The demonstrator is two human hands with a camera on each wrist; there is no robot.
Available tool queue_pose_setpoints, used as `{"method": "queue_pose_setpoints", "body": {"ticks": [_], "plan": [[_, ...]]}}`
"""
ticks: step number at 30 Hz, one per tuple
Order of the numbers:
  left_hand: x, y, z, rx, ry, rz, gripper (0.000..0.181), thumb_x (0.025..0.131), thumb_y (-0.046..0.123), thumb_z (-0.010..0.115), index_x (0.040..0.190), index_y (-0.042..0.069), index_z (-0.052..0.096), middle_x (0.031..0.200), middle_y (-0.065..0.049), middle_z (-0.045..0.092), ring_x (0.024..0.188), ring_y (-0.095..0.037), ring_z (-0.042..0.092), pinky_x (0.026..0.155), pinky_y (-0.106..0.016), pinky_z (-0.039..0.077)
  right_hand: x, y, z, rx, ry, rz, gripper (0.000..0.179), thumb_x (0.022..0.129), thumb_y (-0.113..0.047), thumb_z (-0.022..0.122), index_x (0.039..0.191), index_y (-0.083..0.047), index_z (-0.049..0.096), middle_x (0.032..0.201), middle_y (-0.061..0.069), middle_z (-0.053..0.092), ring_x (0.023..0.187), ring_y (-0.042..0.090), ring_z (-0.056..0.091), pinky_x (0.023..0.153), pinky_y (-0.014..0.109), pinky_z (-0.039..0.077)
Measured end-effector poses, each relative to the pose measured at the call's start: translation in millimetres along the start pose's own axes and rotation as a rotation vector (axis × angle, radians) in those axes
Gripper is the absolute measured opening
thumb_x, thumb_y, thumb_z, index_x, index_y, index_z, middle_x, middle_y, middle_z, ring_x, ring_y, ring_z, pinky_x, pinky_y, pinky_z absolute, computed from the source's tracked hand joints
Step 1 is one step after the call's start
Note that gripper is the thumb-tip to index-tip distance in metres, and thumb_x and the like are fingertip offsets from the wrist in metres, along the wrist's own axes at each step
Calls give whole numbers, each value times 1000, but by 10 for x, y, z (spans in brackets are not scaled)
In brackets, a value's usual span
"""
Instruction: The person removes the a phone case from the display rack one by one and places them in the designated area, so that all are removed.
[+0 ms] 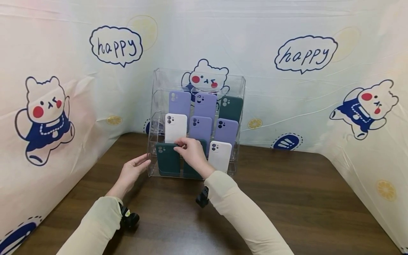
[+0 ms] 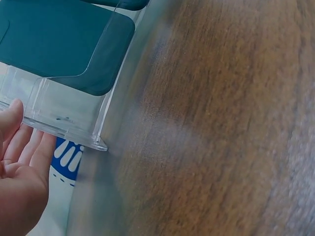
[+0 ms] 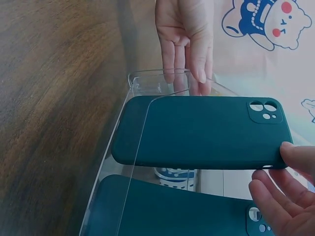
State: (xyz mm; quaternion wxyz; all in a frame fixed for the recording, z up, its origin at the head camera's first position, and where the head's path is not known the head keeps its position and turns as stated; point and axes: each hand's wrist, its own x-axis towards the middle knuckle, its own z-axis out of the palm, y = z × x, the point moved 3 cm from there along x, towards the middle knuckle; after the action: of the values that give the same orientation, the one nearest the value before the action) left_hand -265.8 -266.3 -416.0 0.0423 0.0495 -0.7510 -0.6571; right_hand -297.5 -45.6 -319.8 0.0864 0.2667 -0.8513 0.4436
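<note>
A dark green phone case (image 1: pixel 168 161) at the front left corner of a clear tiered stand (image 1: pixel 156 131). The case is matte, with rounded corners and a raised square camera panel at its upper left; in the right wrist view the panel is pierced by two large and two small holes. The case is upright, its lower end behind the stand's transparent front lip. The right hand (image 1: pixel 192 154) pinches the upper right corner, thumb on the back face and fingers bent beneath the edge. The left hand (image 1: pixel 130 173) is spread — fingers nearly straight, thumb apart — and touches the stand's left side edge near its base.

Beside the held case, along the front edge, are a second green case (image 1: pixel 191 171), partly covered by the right hand, and a white case (image 1: pixel 220 156) at the right corner. The tiers behind carry white, lilac and green cases. The stand rests toward the far edge of a dark brown wood-grain table (image 1: pixel 302 198).

Legible writing: "happy", in blue, within two speech bubbles on the pale backdrop (image 1: pixel 255 21) — one to either side of the stand.
</note>
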Motion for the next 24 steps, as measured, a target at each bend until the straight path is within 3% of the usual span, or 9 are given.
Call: {"method": "queue_pose_setpoints", "body": {"ticks": [15, 24], "plan": [[0, 8, -1, 23, -6, -21, 56, 93, 25, 56, 139, 0, 38, 138, -18, 40, 120, -25, 46, 94, -29, 41, -21, -9, -129, 9, 68, -53, 15, 85, -14, 67, 100, -10, 70, 85, 0, 66, 73, 8, 61, 63, 17, 51], [-2, 9, -9, 19, -29, -6, 57, 93, 26, 56, 140, 0, 36, 139, -18, 38, 115, -12, 50, 94, -27, 41, -91, -66, -279, 48, 81, -98, 17, 84, -12, 68, 101, -7, 70, 88, 2, 66, 76, 11, 61, 68, 18, 51]]}}
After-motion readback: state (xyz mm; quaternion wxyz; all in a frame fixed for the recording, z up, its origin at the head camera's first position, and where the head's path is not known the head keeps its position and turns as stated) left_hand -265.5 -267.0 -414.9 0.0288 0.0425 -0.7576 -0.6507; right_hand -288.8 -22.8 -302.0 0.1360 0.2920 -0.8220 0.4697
